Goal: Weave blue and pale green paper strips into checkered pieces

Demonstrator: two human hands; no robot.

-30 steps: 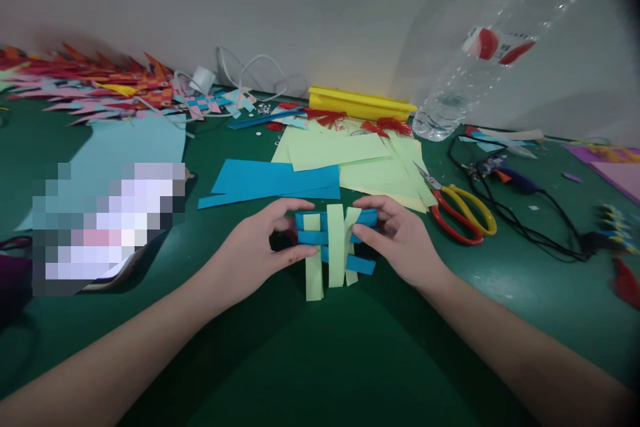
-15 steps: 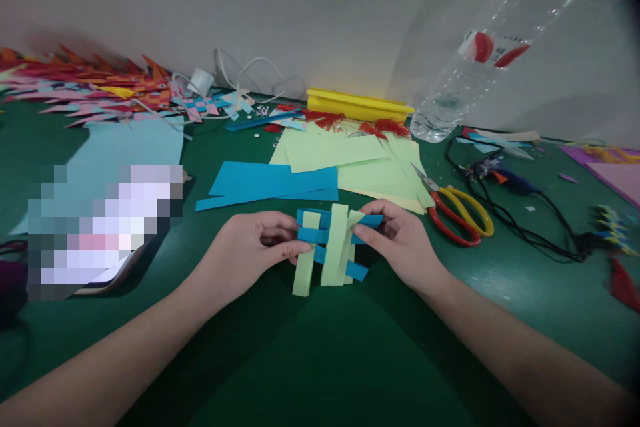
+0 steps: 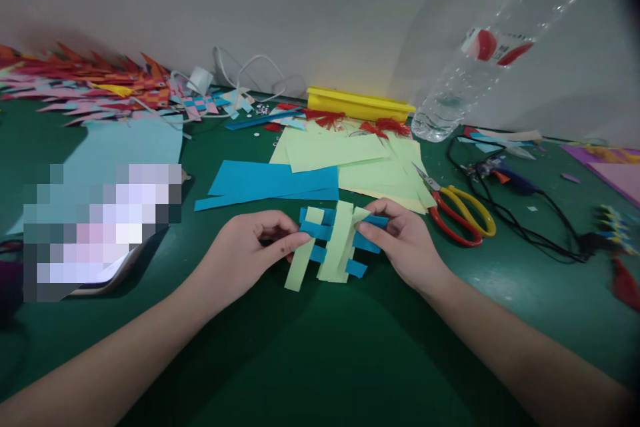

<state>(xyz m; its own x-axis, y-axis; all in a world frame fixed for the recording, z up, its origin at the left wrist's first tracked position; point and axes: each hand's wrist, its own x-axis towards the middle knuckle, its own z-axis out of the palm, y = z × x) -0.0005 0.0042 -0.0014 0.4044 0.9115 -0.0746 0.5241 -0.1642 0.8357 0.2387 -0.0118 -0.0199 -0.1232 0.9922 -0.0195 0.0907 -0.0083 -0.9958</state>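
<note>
Between my two hands is a small weave of paper strips (image 3: 338, 247), pale green strips running up and down and blue ones passing across them. My left hand (image 3: 263, 240) pinches its left side, thumb on a blue strip beside the leftmost green strip. That green strip slants, its lower end swung out to the left. My right hand (image 3: 400, 237) grips the right side, thumb pressed on a blue strip end near the folded top of a green strip. Fingers behind the paper are partly hidden on both hands.
Behind the weave lie blue paper (image 3: 275, 181) and pale green sheets (image 3: 360, 153). Scissors (image 3: 463, 213) with red and yellow handles lie right, near a black cable (image 3: 545, 240). A plastic bottle (image 3: 480, 80) stands by the wall. A phone-like device (image 3: 115, 233), blurred out, sits left.
The leftmost green strip has tilted further, its lower end shifting left. The right-hand blue ends have spread apart a little. Both hands keep their grip in nearly the same place.
</note>
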